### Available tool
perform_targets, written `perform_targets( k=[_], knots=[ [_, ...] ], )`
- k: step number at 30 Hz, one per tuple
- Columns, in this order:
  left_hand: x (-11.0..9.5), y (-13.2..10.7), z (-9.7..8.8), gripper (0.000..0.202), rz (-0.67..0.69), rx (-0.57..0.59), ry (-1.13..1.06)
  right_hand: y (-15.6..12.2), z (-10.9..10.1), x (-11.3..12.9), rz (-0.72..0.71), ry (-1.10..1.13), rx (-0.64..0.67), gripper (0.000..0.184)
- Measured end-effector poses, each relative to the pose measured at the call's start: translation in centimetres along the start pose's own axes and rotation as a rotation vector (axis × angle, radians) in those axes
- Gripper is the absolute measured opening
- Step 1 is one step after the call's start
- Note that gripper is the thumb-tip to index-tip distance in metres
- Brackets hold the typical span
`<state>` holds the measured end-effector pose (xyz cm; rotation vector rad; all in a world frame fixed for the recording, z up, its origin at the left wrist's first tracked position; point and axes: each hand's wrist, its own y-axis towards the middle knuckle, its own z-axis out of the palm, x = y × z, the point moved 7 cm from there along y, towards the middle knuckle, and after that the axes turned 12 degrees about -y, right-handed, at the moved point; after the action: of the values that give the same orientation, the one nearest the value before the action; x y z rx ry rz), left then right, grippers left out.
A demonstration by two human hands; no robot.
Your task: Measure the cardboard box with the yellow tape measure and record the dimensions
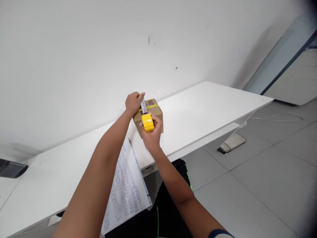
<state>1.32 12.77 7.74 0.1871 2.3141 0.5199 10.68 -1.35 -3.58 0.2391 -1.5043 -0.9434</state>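
Left of and nearer than the cardboard box (155, 109): a text-covered sheet (127, 185) lies partly beyond the near edge of the tabletop (193, 109). A forearm brushing it could pull it off, since its lower end is unsupported by the surface.

At the box's far left top edge: the left hand (133, 101) is curled, its thumb and fingers apparently pinching the free end of the tape blade (144, 106). The end hook is hidden. If this pinch loosens, the blade could snap back toward the opposite hand—recoil would be the cause.

Across the box top: the blade runs from the far edge toward the near edge. A slanted or lifted blade would probably give a false reading; unequal hand height would cause it.

At the box's near edge: the yellow tape measure case (148, 123) is clasped by the right hand (153, 137), fingers wrapped around its sides. Excess push here could slide the box—no other restraint is visible—and the case and fingers may cover the graduation at the edge.
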Motion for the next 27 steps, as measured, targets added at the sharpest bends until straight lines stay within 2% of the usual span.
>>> perform_targets(
  k=[3, 5, 7, 9, 11, 12, 14, 17, 19, 22, 25, 27],
  knots=[
    [-2.4, -1.0, -3.1, 0.042, 0.111, -0.088, -0.131, 0.6, -2.6, 0.0, -0.125, -0.038, -0.043, 0.050],
    [-3.1, -2.0, -5.3, 0.042, 0.093, -0.119, -0.289, 2.3, -5.2, -0.5, -0.146, -0.061, -0.070, 0.048],
    [-2.8, -3.0, -6.7, 0.043, 0.007, -0.072, -0.418, 5.3, -7.4, -2.1, -0.064, -0.028, -0.037, 0.060],
    [-1.7, -4.2, -6.4, 0.045, -0.138, 0.076, -0.480, 9.0, -8.4, -4.3, 0.040, 0.073, 0.091, 0.082],
    [0.0, -5.4, -5.2, 0.047, -0.309, 0.227, -0.489, 12.7, -8.6, -7.0, 0.115, 0.126, 0.196, 0.089],
    [1.0, -5.9, -4.6, 0.048, -0.387, 0.258, -0.478, 14.2, -8.4, -8.5, 0.152, 0.133, 0.240, 0.086],
    [3.0, -6.4, -4.1, 0.047, -0.486, 0.223, -0.441, 16.3, -8.1, -11.5, 0.247, 0.132, 0.294, 0.084],
    [5.7, -6.3, -4.0, 0.043, -0.539, 0.125, -0.373, 17.4, -8.0, -14.5, 0.314, 0.126, 0.302, 0.083],
    [7.2, -6.3, -3.9, 0.046, -0.556, 0.148, -0.347, 17.2, -7.9, -15.0, 0.295, 0.123, 0.301, 0.080],
    [8.4, -6.4, -3.5, 0.056, -0.567, 0.242, -0.305, 16.4, -6.9, -14.3, 0.258, 0.138, 0.344, 0.076],
    [8.3, -6.6, -3.0, 0.058, -0.557, 0.318, -0.264, 15.9, -5.3, -13.3, 0.254, 0.159, 0.406, 0.077],
    [7.7, -6.5, -2.8, 0.057, -0.505, 0.339, -0.219, 16.0, -4.6, -12.9, 0.255, 0.159, 0.418, 0.078]
  ],
)
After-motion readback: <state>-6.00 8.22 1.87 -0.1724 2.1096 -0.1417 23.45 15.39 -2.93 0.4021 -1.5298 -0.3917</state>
